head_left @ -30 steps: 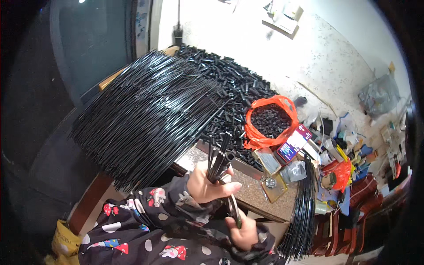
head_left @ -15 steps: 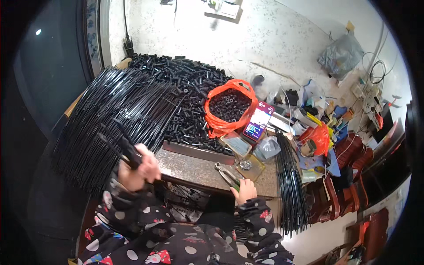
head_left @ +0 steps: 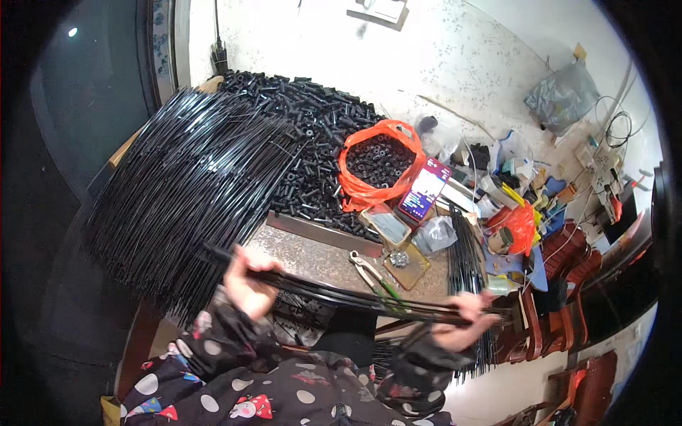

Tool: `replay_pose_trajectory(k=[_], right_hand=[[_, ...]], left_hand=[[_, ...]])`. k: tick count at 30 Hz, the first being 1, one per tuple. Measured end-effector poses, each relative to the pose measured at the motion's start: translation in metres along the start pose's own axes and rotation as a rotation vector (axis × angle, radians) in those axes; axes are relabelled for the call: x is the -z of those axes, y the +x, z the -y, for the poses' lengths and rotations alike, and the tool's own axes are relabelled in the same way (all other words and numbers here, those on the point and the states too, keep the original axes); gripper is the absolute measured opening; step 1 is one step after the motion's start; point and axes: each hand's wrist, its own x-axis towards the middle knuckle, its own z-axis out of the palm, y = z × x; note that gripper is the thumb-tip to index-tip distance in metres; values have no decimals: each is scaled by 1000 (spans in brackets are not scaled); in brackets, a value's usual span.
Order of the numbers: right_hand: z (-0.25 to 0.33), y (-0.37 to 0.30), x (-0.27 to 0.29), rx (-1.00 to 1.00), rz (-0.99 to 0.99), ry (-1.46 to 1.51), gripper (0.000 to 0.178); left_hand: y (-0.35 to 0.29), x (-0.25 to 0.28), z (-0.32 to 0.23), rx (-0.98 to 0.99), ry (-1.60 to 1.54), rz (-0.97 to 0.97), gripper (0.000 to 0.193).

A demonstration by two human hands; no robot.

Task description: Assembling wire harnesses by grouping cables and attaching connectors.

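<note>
A thin bundle of long black rods [head_left: 341, 294] stretches across the front of the table between my hands. My left hand [head_left: 250, 284] is closed round its left end, beside a large pile of black rods [head_left: 192, 177]. Toward the right end, my right hand [head_left: 465, 321] grips the same bundle, somewhat blurred, above more black rods [head_left: 466, 248] that hang over the table's edge. Just behind the held bundle lie pincers with green handles [head_left: 371, 273]; the rods pass over the handle ends.
Short black tubular parts [head_left: 305, 135] are heaped behind a metal strip [head_left: 323, 234]. An orange bag [head_left: 376, 195] holds small black pieces. Beside it are a phone [head_left: 426, 188], a shallow tray [head_left: 387, 226] and a yellowish dish [head_left: 415, 273]. Clutter and red chairs [head_left: 561, 284] stand right.
My right hand has left the pincers, moved right and taken hold of the rods. My left hand has come lower and right; the rods now lie sideways between both hands.
</note>
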Motion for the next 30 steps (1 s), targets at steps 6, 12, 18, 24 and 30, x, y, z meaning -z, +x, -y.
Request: replay_pose_trajectory(k=[6,12,18,24,30], right_hand=[[-8,-3,-61,343,-109,-542,57],[-54,-47,-32,-115,260,-768,16],[-64,-47,-22,-607,398,-748,11],[-78,-44,-47,-498,376,-973,14],[-55,-25,-29,-694,446,-949,11]], left_hand=[[-30,140,66,918,120,-386,41],[-15,289,71,1588,1066,-330,55],[10,26,36,214,1674,792,26],[6,-70,31,-187,1370,713,14],[9,-59,47,-85,1148,775,12]])
